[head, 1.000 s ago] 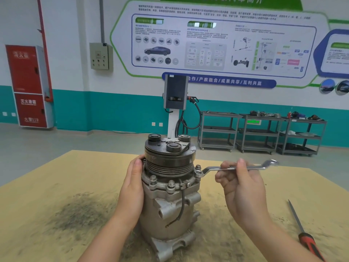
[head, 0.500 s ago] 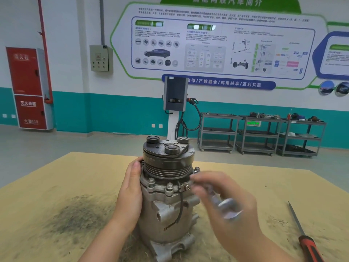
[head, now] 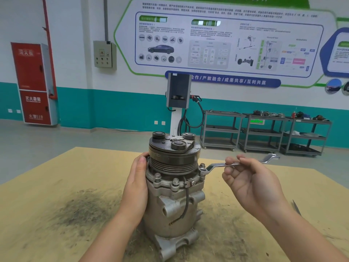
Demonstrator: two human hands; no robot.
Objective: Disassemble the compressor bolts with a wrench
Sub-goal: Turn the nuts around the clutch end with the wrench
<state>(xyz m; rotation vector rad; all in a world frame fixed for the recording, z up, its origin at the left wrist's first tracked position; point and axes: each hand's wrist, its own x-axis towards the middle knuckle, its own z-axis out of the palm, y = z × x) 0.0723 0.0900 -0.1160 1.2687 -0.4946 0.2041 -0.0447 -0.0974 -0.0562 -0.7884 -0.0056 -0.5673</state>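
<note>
Since half a second ago the right hand (head: 251,184) has swung back out from in front of the housing toward the right of the frame, and the offset silver ring wrench (head: 238,163) again sits with its ring end over a flange bolt (head: 202,169) on the right side of the grey cast-metal compressor (head: 173,186). The fingers (head: 231,161) curl lightly round the wrench's mid-shaft, palm up. The left hand (head: 137,184) lies flat against the left side of the compressor, fingers straight, steadying it. The compressor stands upright at centre frame on the tan bench (head: 56,186), black pulley uppermost.

It looks heavy and rigid, unlikely to tip easily but apt to rotate under torque, so bracing its body makes sense. The wrench is stiff and smooth; gripping nearer its far end would probably give more leverage.
</note>
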